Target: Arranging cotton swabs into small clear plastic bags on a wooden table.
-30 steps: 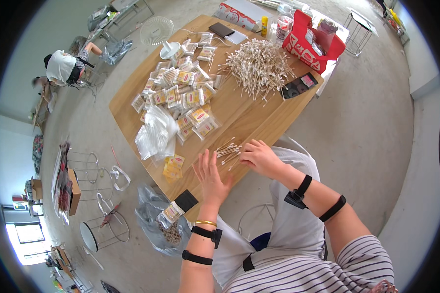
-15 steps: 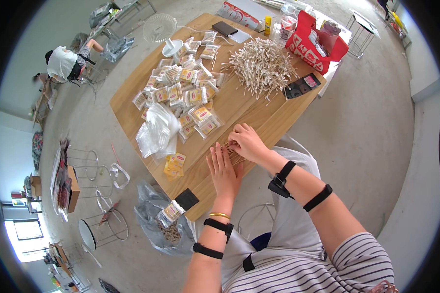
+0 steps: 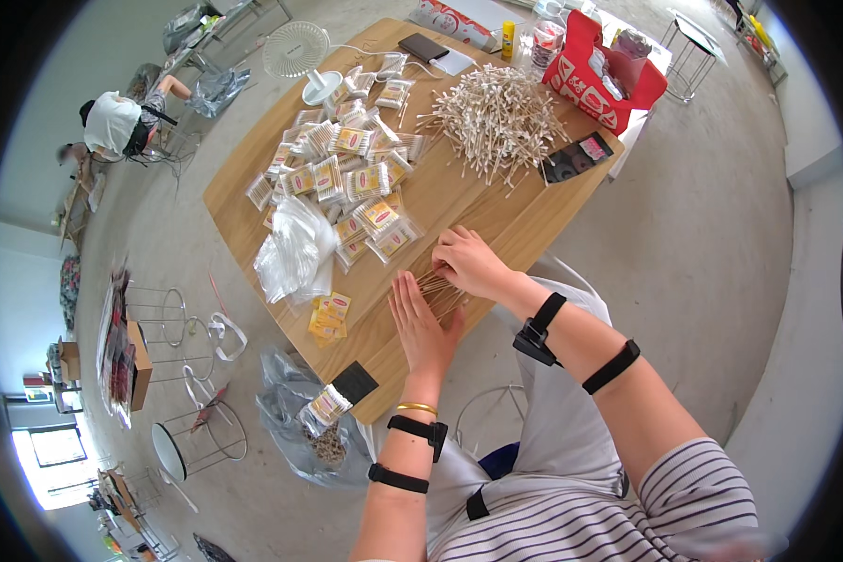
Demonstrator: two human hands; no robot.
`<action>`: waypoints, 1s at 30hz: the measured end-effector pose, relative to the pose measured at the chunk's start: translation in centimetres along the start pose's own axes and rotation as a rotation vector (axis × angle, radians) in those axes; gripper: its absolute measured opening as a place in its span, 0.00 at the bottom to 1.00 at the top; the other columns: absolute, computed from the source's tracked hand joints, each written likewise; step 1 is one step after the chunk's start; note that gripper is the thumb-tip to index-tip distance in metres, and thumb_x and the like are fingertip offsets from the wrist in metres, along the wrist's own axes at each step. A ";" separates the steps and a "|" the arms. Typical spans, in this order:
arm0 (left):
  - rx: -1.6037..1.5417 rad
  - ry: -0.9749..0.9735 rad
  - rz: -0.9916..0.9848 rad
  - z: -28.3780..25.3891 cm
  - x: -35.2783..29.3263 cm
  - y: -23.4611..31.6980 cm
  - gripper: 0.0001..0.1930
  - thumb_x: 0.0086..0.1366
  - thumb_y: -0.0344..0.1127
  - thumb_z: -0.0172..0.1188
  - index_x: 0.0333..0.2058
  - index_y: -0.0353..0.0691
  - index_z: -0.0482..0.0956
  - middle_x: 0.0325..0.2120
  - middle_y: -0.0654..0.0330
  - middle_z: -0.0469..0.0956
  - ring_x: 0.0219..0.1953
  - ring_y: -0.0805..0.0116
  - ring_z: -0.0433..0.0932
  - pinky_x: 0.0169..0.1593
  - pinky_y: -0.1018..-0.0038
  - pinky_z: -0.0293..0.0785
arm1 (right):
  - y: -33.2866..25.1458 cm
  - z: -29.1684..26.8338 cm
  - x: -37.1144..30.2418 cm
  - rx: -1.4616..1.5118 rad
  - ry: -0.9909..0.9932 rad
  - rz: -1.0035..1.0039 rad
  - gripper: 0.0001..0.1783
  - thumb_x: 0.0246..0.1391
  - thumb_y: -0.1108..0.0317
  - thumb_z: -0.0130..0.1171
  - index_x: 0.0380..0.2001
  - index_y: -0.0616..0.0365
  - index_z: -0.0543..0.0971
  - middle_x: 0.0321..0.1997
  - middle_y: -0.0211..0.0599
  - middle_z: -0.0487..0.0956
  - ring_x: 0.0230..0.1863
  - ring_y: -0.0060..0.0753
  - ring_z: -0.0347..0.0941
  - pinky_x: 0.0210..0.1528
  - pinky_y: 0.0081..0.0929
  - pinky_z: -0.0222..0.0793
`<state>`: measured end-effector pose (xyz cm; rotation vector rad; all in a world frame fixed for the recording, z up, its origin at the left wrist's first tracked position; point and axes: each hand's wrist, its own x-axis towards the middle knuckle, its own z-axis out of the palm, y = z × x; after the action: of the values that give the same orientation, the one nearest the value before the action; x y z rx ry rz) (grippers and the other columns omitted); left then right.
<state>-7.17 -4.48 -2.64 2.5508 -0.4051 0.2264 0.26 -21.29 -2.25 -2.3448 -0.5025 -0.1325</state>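
Observation:
On the near part of the wooden table, a small bunch of cotton swabs lies between my two hands. My left hand rests with its fingers stretched out along the left side of the bunch, touching it. From the right, my right hand bends its fingers down over the far ends of the swabs; its fingertips are partly hidden. Farther off is a big loose heap of cotton swabs. Left of it spreads a pile of filled swab packets. Clear plastic bags and yellow cards lie nearer my left hand.
A white fan, a dark wallet-like case and a yellow tube stand or lie along the table's far side. At right are a red bag and a black packet. Stools stand left; a person sits farther back.
Both hands have shifted slightly left. They are a little farther apart, and more of the swab bunch shows between them. The whole view has also moved slightly.

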 end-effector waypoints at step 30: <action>0.132 -0.154 0.039 0.1 0.0 -0.2 0.42 0.69 0.51 0.56 0.71 0.30 0.51 0.73 0.44 0.52 0.76 0.48 0.47 0.76 0.50 0.41 | 0.5 -1.0 -1.1 0.037 0.019 -0.049 0.04 0.52 0.71 0.62 0.29 0.52 0.77 0.36 0.36 0.76 0.45 0.46 0.72 0.49 0.41 0.68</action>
<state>-7.08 -4.39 -2.85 2.7017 -0.5135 0.0732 -0.48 -22.65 -2.09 -2.2937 -0.5490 -0.1669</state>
